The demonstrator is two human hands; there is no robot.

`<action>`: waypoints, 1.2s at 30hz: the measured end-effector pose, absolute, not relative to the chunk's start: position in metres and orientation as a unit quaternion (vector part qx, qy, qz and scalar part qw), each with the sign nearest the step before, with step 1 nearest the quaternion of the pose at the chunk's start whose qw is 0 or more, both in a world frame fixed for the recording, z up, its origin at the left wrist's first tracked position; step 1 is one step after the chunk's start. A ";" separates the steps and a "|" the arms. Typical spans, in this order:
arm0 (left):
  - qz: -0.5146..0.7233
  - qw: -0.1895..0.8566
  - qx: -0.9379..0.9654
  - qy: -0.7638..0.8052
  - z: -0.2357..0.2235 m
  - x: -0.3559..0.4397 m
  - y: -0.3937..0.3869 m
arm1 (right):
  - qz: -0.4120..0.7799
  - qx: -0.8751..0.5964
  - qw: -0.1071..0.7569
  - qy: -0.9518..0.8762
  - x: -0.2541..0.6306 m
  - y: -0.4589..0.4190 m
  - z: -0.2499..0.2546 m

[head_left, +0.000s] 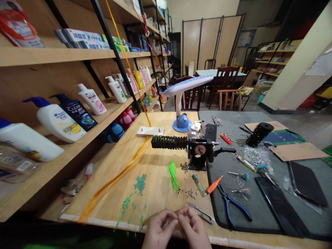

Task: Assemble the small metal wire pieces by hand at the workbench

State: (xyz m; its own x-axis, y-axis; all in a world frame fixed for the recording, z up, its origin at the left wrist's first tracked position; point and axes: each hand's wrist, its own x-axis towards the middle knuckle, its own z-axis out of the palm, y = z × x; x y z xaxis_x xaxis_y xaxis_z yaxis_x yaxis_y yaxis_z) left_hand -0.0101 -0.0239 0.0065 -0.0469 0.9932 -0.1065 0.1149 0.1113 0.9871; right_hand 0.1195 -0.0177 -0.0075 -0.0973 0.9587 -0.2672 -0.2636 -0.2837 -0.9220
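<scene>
My left hand (158, 231) and my right hand (193, 229) meet at the fingertips at the near edge of a wooden table (153, 204). They pinch a small thin item (166, 222), too small to identify. Small snips (201, 212) lie just beyond my right hand. Farther right are blue-handled pliers (233, 207) and an orange-handled tool (214, 185). Left of my hands lie scattered teal beads (140, 183) and loose orange thread (114, 180). A bundle of green thread (173, 176) lies ahead of them. A bench vise (199, 152) grips a thread-wrapped rod (168, 142).
A grey mat (228, 162) to the right holds scattered small parts, a black spool (259, 134) and dark plastic-wrapped sheets (281, 207). A blue desk lamp (181, 121) stands at the table's far end. Shelves of bottled toiletries (92, 99) run along the left side.
</scene>
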 end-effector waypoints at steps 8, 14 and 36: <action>0.445 0.538 0.448 0.559 0.026 -0.016 -0.018 | 0.562 -0.521 0.383 -0.516 0.123 -0.020 -0.014; 0.463 0.539 0.429 0.557 0.031 -0.015 -0.014 | 0.516 -0.531 0.360 -0.568 0.124 -0.021 -0.008; 0.418 0.636 0.360 0.539 0.035 -0.024 -0.012 | 0.527 -0.533 0.413 -0.517 0.134 -0.021 -0.015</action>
State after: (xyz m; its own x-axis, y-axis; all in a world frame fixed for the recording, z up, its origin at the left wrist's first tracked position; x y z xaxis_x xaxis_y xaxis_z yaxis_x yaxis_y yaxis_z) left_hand -0.0240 -0.0120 0.0348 0.0686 0.9206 -0.3844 -0.1437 0.3904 0.9094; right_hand 0.1342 -0.0209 -0.0149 -0.0903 0.9865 -0.1364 0.1160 -0.1256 -0.9853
